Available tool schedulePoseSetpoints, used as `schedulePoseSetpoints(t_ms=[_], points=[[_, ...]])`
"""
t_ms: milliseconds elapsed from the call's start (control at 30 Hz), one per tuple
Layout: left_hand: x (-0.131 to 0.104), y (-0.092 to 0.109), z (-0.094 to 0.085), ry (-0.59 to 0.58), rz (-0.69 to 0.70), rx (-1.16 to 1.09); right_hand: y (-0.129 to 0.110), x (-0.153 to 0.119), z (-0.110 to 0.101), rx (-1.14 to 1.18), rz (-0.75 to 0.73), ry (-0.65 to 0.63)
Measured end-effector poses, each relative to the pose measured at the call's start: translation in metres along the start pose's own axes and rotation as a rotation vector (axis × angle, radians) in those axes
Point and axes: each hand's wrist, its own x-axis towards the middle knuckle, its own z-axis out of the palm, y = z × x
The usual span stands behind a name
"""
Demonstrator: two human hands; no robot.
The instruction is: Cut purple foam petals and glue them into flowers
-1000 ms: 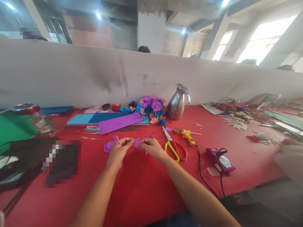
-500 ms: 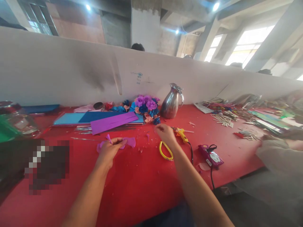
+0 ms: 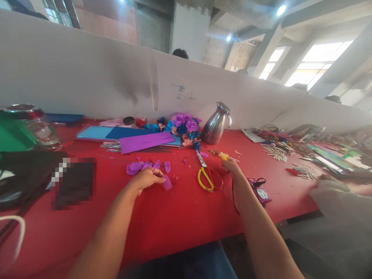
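Note:
My left hand (image 3: 148,179) pinches a small purple paper petal (image 3: 167,183) just above the red table (image 3: 174,221). Behind that hand lie several more purple paper pieces (image 3: 136,166). My right hand (image 3: 231,166) is closed around the yellow glue gun (image 3: 223,156), whose handle is mostly covered by the fingers. Between the hands rest scissors (image 3: 205,179) with one yellow and one red handle loop, blades pointing away from me. Past them stands a cluster of purple, blue and pink paper flowers (image 3: 186,124).
A steel jug (image 3: 214,126) stands behind the glue gun. A purple strip of paper (image 3: 145,142) tops the blue sheets (image 3: 94,133). Right of my forearm is a purple power box (image 3: 262,192) with a cord. A glass jar (image 3: 43,130) stands left; another person's sleeve (image 3: 334,193) shows right.
My right hand has come away from the scissors and closed on the glue gun. My left hand has moved right and nearer with one petal; other purple pieces now lie behind it.

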Motion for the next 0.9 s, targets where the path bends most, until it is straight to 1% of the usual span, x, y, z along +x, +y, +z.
schedulePoseSetpoints(t_ms=[67,133,167,200,233,267,333,367,433,533,600,667,800,833,900], points=[[0.003,-0.004,-0.001,-0.013,-0.009,0.009,-0.007,-0.011,-0.003,0.132,0.011,-0.038],[0.005,-0.007,-0.001,-0.005,-0.013,0.043,-0.016,-0.028,-0.008,0.282,0.016,-0.110],[0.006,-0.008,0.000,0.011,-0.012,0.069,-0.021,-0.038,-0.010,0.374,0.021,-0.167],[0.007,-0.009,0.000,0.032,-0.012,0.095,-0.026,-0.049,-0.011,0.563,0.054,-0.275],[0.008,-0.010,0.001,0.049,-0.011,0.115,-0.032,-0.060,-0.010,0.719,0.096,-0.349],[0.008,-0.010,0.002,0.059,-0.008,0.127,-0.037,-0.071,-0.009,0.796,0.137,-0.373],[0.009,-0.012,0.004,0.058,-0.014,0.120,-0.046,-0.093,-0.003,0.837,0.140,-0.364],[0.009,-0.013,0.005,0.052,-0.023,0.107,-0.050,-0.103,0.001,0.842,0.116,-0.349],[0.009,-0.014,0.006,0.049,-0.039,0.085,-0.056,-0.122,0.009,0.816,0.062,-0.358],[0.012,-0.017,0.007,0.051,-0.035,0.099,-0.061,-0.144,0.021,0.719,-0.032,-0.454],[0.013,-0.019,0.008,0.045,-0.018,0.116,-0.062,-0.154,0.027,0.639,-0.090,-0.531],[0.015,-0.020,0.008,0.045,0.004,0.131,-0.060,-0.160,0.032,0.557,-0.140,-0.571],[0.015,-0.021,0.008,0.045,0.023,0.188,-0.053,-0.166,0.038,0.376,-0.228,-0.585],[0.015,-0.021,0.008,0.040,0.018,0.201,-0.051,-0.166,0.039,0.324,-0.263,-0.579],[0.015,-0.020,0.008,0.029,0.005,0.227,-0.048,-0.168,0.041,0.204,-0.352,-0.519]])
